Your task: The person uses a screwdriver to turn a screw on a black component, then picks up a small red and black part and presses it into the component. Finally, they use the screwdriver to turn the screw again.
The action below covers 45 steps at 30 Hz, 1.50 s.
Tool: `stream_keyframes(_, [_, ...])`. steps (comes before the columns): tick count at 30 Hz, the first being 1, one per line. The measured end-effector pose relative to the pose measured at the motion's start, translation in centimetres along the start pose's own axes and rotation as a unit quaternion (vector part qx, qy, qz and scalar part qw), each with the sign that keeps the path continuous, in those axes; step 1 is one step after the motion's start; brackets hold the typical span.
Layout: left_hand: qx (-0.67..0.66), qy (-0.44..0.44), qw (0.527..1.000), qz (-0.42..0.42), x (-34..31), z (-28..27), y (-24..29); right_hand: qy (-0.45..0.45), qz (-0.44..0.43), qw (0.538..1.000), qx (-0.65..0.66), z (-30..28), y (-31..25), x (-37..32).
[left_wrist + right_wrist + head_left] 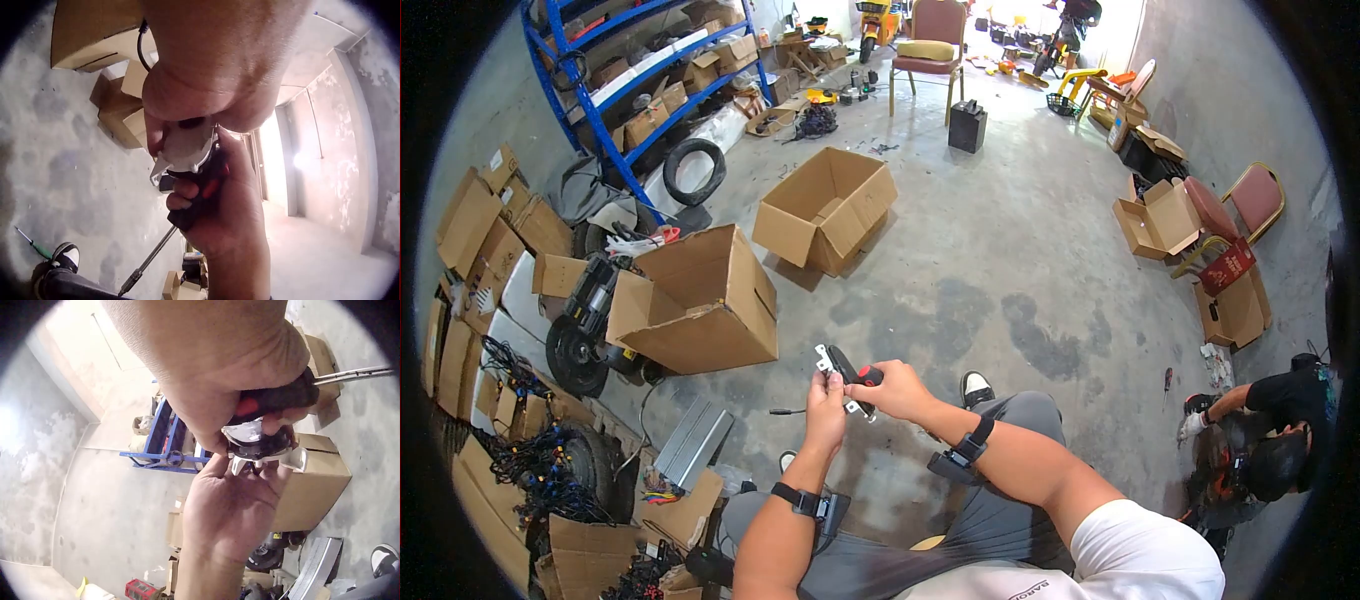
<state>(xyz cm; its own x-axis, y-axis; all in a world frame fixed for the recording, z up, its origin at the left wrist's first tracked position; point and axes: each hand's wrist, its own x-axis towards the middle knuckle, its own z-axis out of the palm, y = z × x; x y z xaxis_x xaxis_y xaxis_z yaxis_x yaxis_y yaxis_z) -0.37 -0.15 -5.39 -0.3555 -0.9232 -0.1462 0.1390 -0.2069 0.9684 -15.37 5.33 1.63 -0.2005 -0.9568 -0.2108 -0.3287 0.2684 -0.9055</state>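
Note:
My left hand (827,410) grips a round part (184,147) with white metal tabs and a black side; a short dark cable hangs from it. My right hand (900,392) curls round the black and red handle of a screwdriver (278,399), whose metal shaft points away from the part. In the right wrist view, fingers of the right hand also touch the black rim of the round part, and the left palm lies beneath it. The left wrist view shows both hands close together, the left fingers partly hidden behind the wrist.
Two open cardboard boxes (735,325) (857,215) stand on the floor ahead. Blue shelving (625,165), a tyre (694,171) and a silver metal case (693,440) are at the left. Another person (1290,430) crouches at the right. A green screwdriver (41,250) lies by a shoe.

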Motion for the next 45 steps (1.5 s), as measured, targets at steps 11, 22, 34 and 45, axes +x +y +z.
stream_keyframes(11, [0.003, 0.017, 0.998, -0.055, -0.9, 0.9, 1.9, 0.007, -0.011, 0.999, 0.037, 0.0, 0.5, 0.1])
stream_keyframes(22, [-0.051, 0.081, 0.993, -0.075, -0.7, -0.3, 3.7, 0.017, -0.045, 0.999, -0.004, -1.4, 0.9, 0.7])
stream_keyframes(34, [-0.059, 0.034, 0.997, -0.039, -0.8, -0.2, 3.1, -0.100, -0.099, 0.989, -0.052, -0.7, 0.8, -0.1])
stream_keyframes(45, [-0.045, 0.043, 0.997, -0.056, -1.2, 0.3, 4.0, -0.089, -0.128, 0.986, -0.057, -0.2, 1.0, -0.1])
